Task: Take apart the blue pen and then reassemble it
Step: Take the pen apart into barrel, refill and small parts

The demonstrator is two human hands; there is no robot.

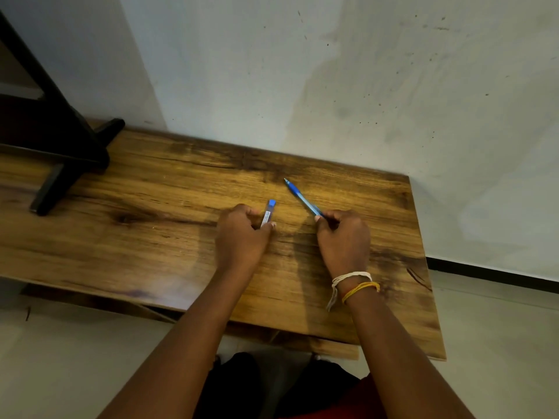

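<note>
While both hands rest on the wooden table [181, 207], we have the blue pen in 2 pieces. Our left hand [240, 234] curls around the clear barrel [267, 214], whose blue end cap points toward 12 o'clock. Our right hand [343, 237] pinches the rear of the front section [302, 199], whose tip points toward 11 o'clock, just above the table. The pieces sit near each other but apart, the barrel at 9 o'clock of the front section.

We judge both parts light, stiff plastic, smooth enough to slip, so a firm pinch near the joining ends should serve best; the thin refill, if exposed, could bend. We cannot tell whether the front section carries the refill, a spring or a thread, since our fingers cover the joining ends. The printing on the barrel is too small to read. At 10 o'clock stands a black stand [60, 164], partly cut off.
</note>
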